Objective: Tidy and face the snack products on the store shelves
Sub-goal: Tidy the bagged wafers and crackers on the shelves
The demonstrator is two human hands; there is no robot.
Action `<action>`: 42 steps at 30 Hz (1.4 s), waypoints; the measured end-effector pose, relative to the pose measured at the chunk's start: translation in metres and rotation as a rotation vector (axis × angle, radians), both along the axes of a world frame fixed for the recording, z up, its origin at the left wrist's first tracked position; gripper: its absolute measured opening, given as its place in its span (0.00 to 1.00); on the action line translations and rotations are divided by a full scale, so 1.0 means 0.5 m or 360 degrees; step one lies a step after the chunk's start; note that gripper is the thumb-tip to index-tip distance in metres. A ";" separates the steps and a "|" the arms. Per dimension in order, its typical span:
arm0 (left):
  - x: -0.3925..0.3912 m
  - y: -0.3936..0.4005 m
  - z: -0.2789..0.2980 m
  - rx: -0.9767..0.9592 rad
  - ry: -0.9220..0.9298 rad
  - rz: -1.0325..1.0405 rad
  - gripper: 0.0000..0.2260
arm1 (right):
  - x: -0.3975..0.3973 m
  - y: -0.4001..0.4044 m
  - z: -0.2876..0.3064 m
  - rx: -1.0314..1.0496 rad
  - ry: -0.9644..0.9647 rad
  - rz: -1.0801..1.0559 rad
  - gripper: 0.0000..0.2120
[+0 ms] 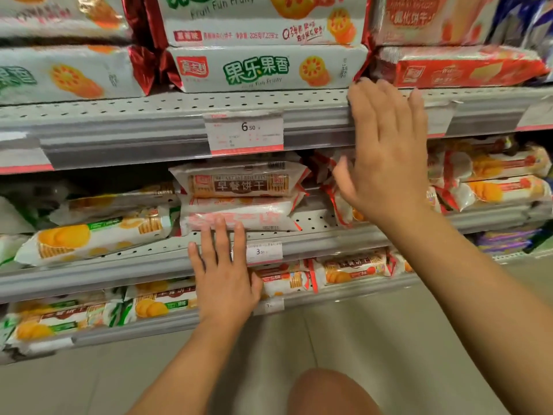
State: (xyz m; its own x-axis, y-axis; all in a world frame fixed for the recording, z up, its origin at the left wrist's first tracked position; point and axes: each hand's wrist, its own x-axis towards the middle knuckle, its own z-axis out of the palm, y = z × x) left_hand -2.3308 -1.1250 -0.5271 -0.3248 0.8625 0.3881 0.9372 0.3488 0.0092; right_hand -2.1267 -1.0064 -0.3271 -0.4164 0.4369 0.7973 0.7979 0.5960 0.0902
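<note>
Biscuit packs (239, 196) sit stacked on the middle shelf (299, 238). Left hand (224, 274) and right hand (386, 151) are flat and holding nothing. A careless push could topple the stack.

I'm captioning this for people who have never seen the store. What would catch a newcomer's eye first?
Two bare hands over the shelves: the left hand lies flat with its fingers touching the lower packet of a two-high stack of breakfast biscuit packets on the middle shelf, while the right hand is raised open in front of the upper shelf edge. Above, green-lettered Fruit Fun Fruity biscuit packs sit over a 6.50 price tag.
</note>
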 end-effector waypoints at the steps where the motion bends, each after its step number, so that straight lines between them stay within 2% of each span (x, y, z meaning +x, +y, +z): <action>1: -0.003 -0.002 0.003 -0.0019 -0.0013 0.0011 0.48 | -0.005 0.004 0.001 0.0003 -0.0035 -0.0029 0.33; 6: 0.008 -0.022 0.020 -0.0086 -0.0141 0.0002 0.49 | -0.013 0.002 -0.003 -0.0030 0.0071 -0.0024 0.32; 8: 0.009 -0.040 0.056 -0.0057 -0.0376 -0.0052 0.46 | -0.024 -0.003 -0.005 -0.0053 0.0126 -0.0002 0.32; 10: 0.005 -0.060 0.126 0.0052 -0.0574 -0.0156 0.38 | -0.028 -0.003 -0.007 -0.0056 0.0151 -0.0001 0.32; 14: -0.029 -0.086 0.316 0.0981 -0.0357 -0.0423 0.23 | -0.032 0.001 -0.010 -0.0013 0.0182 -0.0009 0.34; 15: -0.043 -0.086 0.357 0.1150 -0.0255 -0.0400 0.21 | -0.036 0.002 -0.011 -0.0009 0.0190 -0.0019 0.34; 17: -0.067 -0.088 0.413 0.1300 -0.0048 -0.0279 0.19 | -0.039 0.004 -0.014 -0.0026 0.0193 -0.0043 0.35; 22: -0.121 -0.062 0.410 0.1021 0.0136 -0.0081 0.19 | -0.040 0.015 -0.021 0.0024 0.0197 -0.0057 0.37; 28: -0.129 -0.030 0.404 0.1269 0.0086 0.0048 0.13 | -0.050 0.035 -0.040 0.0127 0.0255 -0.0059 0.36; 33: -0.125 -0.019 0.397 0.1134 0.0017 0.0157 0.14 | -0.040 0.032 -0.037 0.0008 0.0302 0.0026 0.38; 37: -0.118 -0.051 0.428 0.0882 -0.0036 0.0123 0.18 | -0.028 -0.008 -0.014 -0.0292 0.0142 -0.0048 0.42; 40: -0.114 -0.074 0.476 0.0545 -0.0066 0.0030 0.22 | -0.014 -0.035 0.026 -0.0552 0.0018 -0.0030 0.37; 42: -0.131 -0.096 0.509 0.0252 -0.0099 -0.0029 0.24 | -0.006 -0.054 0.060 -0.0754 -0.0187 -0.0033 0.37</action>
State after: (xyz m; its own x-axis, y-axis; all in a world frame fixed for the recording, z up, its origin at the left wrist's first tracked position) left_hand -2.3965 -1.1730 -0.2726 -0.3372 0.7982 0.4992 0.9393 0.3211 0.1209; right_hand -2.1298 -1.0333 -0.2970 -0.4792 0.7494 0.4569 0.8108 0.5773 -0.0967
